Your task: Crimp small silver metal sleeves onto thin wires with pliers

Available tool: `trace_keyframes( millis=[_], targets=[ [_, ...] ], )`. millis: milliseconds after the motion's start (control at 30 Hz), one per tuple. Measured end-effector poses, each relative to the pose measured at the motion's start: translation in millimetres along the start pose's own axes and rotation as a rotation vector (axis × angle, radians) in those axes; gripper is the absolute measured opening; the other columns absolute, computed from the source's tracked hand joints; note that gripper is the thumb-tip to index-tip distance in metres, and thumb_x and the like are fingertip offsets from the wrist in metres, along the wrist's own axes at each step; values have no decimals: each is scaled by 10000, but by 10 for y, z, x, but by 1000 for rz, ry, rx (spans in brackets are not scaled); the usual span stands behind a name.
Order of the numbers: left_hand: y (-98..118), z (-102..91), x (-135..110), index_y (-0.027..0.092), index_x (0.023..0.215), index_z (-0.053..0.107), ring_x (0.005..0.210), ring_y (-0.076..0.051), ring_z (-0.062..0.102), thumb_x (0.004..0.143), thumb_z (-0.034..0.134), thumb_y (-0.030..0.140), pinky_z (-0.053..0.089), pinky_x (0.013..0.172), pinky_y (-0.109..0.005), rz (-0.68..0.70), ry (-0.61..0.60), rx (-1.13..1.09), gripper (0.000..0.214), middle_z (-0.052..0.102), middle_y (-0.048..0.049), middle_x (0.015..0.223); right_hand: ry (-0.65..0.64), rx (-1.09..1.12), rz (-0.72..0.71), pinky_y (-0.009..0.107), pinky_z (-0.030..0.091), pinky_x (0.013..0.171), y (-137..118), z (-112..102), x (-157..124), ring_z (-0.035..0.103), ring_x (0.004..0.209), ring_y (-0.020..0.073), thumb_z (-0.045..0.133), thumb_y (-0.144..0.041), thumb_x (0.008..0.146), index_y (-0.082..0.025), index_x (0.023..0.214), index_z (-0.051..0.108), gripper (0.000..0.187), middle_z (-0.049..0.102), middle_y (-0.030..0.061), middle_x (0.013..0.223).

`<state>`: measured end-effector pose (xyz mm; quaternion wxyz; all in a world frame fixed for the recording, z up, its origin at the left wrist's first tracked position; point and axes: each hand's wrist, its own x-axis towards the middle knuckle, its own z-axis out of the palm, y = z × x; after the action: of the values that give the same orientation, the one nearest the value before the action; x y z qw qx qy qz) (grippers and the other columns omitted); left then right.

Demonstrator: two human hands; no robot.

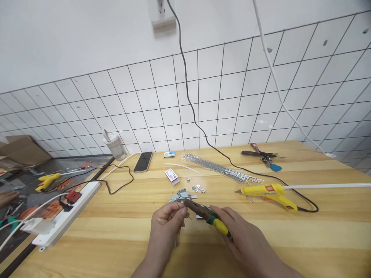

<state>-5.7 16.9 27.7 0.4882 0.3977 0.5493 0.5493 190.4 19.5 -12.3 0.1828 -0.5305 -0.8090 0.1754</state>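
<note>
My right hand (pixel 242 233) is wrapped round the yellow-and-green handles of a pair of pliers (pixel 203 211). The pliers point up and to the left, their jaws close to the fingertips of my left hand (pixel 166 224). Those left fingers are pinched together on a short thin wire (pixel 189 217), whose end pokes out beside the jaws. Most of the wire is hidden by the fingers. Just beyond my left hand lie grey metal strips (pixel 182 195), partly covered. Small round shiny pieces (pixel 199 189) are scattered on the table behind the jaws.
A bundle of thin metal wires (pixel 217 168) lies behind the hands. On the right are a yellow glue gun (pixel 269 192) and several tools (pixel 262 154). A phone (pixel 143 161), small boxes (pixel 172 176) and a power strip (pixel 69 214) are leftward. A black cord (pixel 193 104) crosses the wooden table (pixel 116 227).
</note>
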Motion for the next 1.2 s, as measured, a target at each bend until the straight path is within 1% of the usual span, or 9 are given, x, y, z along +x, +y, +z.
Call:
trace_keyframes(
  millis=[167,333,500,633,800,900,1033,1133,1200],
  targets=[
    [-52,-22,17,174,628,660,545,-101,427,668,660,272,340,508,-208,290,34,168,106,526,13,589,-148,67,19,335,455,769,-137,-150,-1,566,971,217,420,-161,738,-271,1264,380,539,552,67,1125],
    [-23,-94,44,208,626,656,536,-133,424,736,583,215,323,525,-233,570,-26,479,132,494,1,545,-224,161,55,347,452,759,-250,-223,-53,593,919,229,441,-199,736,-232,1120,496,389,603,78,1056],
    [-50,-182,88,258,768,710,582,-161,453,728,572,139,313,573,-249,705,-152,636,187,537,-34,585,-254,293,67,359,462,744,-364,-312,-128,609,871,239,452,-192,728,-213,1050,534,333,647,91,976],
    [-28,-173,88,264,717,702,574,-157,436,736,550,132,291,554,-250,778,-198,713,202,520,-30,579,-287,431,92,340,474,738,-441,-491,-166,610,858,225,477,-211,720,-231,985,569,281,656,64,951],
    [95,-122,56,228,632,684,529,-131,421,718,598,188,314,547,-236,591,-117,563,127,490,-2,524,-289,603,20,340,432,860,-392,-597,-190,559,966,191,414,-69,638,-283,1053,564,490,628,-2,1004],
    [137,-144,60,177,595,649,480,-85,381,694,648,247,297,482,-201,294,-90,286,121,531,0,547,-295,716,27,335,447,847,-318,-622,-192,540,990,196,405,-60,610,-280,1097,544,552,608,1,1021],
    [140,-176,62,128,619,603,379,-5,235,635,712,215,167,358,-129,-153,-227,-323,140,535,23,518,-372,1082,120,285,515,627,-250,-684,-180,571,888,209,441,-152,647,-207,1083,531,449,597,49,937],
    [112,-161,27,108,583,556,389,8,273,605,729,124,168,324,-83,-368,-352,-697,175,473,45,505,-407,1405,147,211,471,445,-269,-720,-170,571,914,235,476,-256,657,-202,1121,490,468,576,90,989],
    [82,-144,-7,100,569,534,397,10,305,627,710,94,188,313,-65,-450,-422,-836,186,443,48,509,-431,1487,151,174,434,399,-305,-710,-164,576,924,234,488,-270,645,-215,1140,474,499,565,103,1051]
  ],
)
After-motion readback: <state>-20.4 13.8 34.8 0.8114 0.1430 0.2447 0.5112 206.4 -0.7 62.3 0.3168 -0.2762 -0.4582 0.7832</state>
